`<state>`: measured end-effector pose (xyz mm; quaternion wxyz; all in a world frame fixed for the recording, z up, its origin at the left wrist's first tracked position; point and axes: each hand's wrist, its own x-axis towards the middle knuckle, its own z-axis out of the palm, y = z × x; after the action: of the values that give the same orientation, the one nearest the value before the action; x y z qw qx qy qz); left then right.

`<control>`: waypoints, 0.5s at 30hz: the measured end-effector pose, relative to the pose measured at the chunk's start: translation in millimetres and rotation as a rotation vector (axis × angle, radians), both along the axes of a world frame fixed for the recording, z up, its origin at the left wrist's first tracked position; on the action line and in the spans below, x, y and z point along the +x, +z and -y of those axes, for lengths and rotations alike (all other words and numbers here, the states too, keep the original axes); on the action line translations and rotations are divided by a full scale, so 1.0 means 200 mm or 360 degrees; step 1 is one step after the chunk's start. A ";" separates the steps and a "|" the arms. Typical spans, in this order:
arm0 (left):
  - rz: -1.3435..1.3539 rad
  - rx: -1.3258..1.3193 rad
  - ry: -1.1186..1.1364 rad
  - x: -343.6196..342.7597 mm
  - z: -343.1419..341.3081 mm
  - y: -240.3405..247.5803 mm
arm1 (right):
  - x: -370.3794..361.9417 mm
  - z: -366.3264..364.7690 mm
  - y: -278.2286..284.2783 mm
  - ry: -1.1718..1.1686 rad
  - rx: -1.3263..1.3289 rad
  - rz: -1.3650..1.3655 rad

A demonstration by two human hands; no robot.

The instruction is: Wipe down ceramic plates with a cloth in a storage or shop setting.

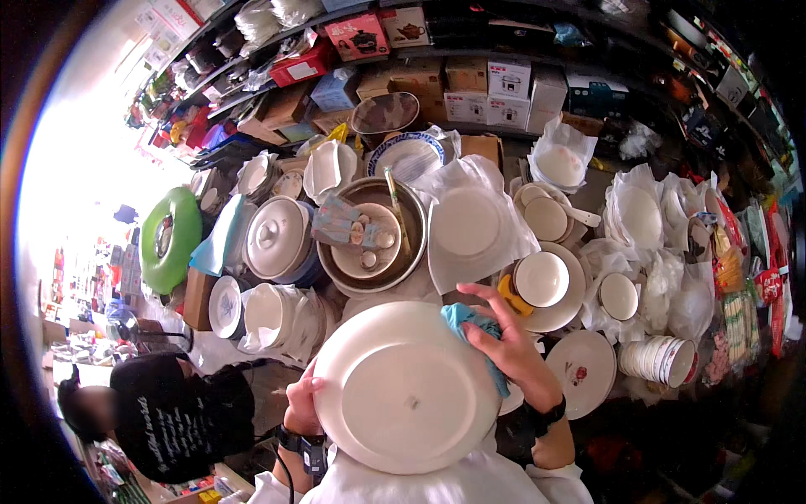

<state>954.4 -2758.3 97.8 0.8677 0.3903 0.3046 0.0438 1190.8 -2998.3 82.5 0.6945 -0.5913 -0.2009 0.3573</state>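
Note:
A large white plate (403,420) is held up in front of me, its underside with a foot ring and a small mark facing my view. My left hand (304,401) grips its left edge, thumb on the near face and the other fingers hidden behind. At the upper right rim, my right hand (504,336) presses a blue cloth (474,326) against the plate, the cloth bunched under the palm and fingers. Beyond the plate stands a metal basin (332,273) with a bowl, small cups and packets inside. A white plate on plastic wrap (467,220) lies right of the basin.
Stacked bowls and plates crowd the surface, among them a lidded white pot (277,238), a white bowl (541,280) on a plate, and a bowl stack lying sideways (659,361). Boxed goods (508,80) fill shelves behind. A person in black (180,416) is at the left.

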 end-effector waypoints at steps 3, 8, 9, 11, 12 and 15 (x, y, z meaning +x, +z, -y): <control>-0.0388 0.0038 0.0023 -0.12 -0.04 0.00 | -0.05 -0.04 -0.02 0.0240 0.0037 -0.0049; -0.0160 0.0021 -0.0195 -0.22 -0.11 -0.11 | -0.14 -0.17 -0.15 0.0563 -0.0012 -0.0015; -0.0228 0.0069 -0.0161 -0.25 -0.11 -0.13 | -0.16 -0.19 -0.18 0.0626 -0.0138 -0.0052; -0.0152 0.0076 -0.0139 -0.30 -0.08 -0.18 | -0.19 -0.21 -0.21 0.0650 -0.0045 -0.0027; -0.0143 0.0038 -0.0183 -0.33 -0.09 -0.20 | -0.21 -0.22 -0.22 0.0679 -0.0103 -0.0018; -0.0530 0.0265 -0.0030 -0.38 -0.11 -0.22 | -0.27 -0.25 -0.22 0.0740 -0.0196 0.0033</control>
<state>878.3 -2736.0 53.3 0.7703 0.4656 0.4357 -0.0046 1136.2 -2947.5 38.7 0.5542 -0.5740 -0.3165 0.5131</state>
